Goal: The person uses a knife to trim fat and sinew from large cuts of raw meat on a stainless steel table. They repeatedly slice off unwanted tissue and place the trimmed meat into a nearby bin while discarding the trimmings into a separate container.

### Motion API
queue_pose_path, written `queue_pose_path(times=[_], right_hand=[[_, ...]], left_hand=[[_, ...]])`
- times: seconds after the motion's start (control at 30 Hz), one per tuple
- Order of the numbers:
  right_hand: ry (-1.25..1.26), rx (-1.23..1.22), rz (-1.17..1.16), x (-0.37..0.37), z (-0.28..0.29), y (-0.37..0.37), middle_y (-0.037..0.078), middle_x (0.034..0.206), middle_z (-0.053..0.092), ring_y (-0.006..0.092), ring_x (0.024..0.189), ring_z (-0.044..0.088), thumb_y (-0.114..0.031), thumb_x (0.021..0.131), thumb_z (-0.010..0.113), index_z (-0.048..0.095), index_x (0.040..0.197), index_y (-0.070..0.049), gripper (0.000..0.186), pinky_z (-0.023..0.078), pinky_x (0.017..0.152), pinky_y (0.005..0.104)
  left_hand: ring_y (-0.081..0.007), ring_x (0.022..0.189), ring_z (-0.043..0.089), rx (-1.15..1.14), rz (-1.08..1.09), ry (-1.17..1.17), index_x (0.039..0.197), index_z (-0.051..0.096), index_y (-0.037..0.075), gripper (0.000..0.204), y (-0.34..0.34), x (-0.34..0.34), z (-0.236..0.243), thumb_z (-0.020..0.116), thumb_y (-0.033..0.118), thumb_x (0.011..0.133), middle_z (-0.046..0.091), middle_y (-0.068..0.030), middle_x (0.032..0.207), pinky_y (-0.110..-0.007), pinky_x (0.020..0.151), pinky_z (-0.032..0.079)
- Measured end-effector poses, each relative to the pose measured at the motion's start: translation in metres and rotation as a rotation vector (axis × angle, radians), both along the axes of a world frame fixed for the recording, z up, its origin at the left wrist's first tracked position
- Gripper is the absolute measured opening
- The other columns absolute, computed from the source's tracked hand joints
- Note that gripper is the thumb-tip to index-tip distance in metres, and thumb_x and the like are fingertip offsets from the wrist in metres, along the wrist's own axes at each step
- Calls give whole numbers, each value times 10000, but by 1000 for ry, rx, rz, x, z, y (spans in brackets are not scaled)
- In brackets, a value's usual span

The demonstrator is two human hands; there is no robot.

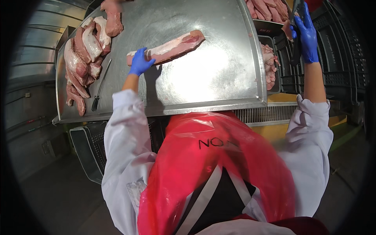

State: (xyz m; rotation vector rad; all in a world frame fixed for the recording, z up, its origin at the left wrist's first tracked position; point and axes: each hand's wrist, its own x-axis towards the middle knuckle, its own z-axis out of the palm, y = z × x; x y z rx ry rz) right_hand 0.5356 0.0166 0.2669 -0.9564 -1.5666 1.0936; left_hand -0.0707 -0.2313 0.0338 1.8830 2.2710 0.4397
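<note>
My left hand (pixel 141 60), in a blue glove, grips the near end of a long pale-and-pink meat strip (pixel 176 49) lying on the steel table (pixel 207 94). My right hand (pixel 306 39), also gloved, is raised beyond the table's right edge, holding a dark-handled knife (pixel 295 55); a small meat piece (pixel 287 30) shows beside its fingers, partly hidden. A honing steel (pixel 101 84) lies left of my left hand, alongside a pile of meat cuts (pixel 80 62).
Another cut (pixel 112 19) lies at upper left. Meat strips (pixel 264 8) fill a container at upper right, with a tray of pale trimmings (pixel 268 66) nearer. Black crates (pixel 338 47) stand rightward; another (pixel 84 152) sits below the table's left side, beside steel walling (pixel 37 35).
</note>
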Motion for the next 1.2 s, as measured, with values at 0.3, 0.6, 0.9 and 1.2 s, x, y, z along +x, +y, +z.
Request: queue_pose_path(times=[0.3,0.6,0.9,1.2], right_hand=[[-665,-86,-312,14,-222,-28,75,818,665,78,640,573,-131,1000,598,231,1626,-332,753,525,589,294],[9,-693,-220,-163,-269,-89,98,749,612,126,519,551,-126,1017,600,156,1638,-329,790,489,451,299],[-71,-606,-232,-189,-268,-90,69,812,643,121,585,602,-165,1022,579,160,1635,-334,762,544,489,299],[-500,-448,208,-265,-246,-53,188,853,697,218,645,672,-236,1012,585,170,1630,-316,749,590,610,374]], left_hand=[[-426,1189,581,-286,65,222,1224,600,65,807,10,50,-12,605,757,809,640,-205,1239,-609,945,424],[-407,1008,661,-99,-28,41,962,719,-29,600,141,179,31,687,551,815,700,-248,1018,-461,890,530],[-382,853,717,-192,87,-245,913,743,5,324,181,174,20,661,306,827,726,-247,894,-431,805,565],[-391,782,707,-128,97,-341,826,709,0,268,174,159,6,689,264,785,713,-245,825,-421,734,561]])
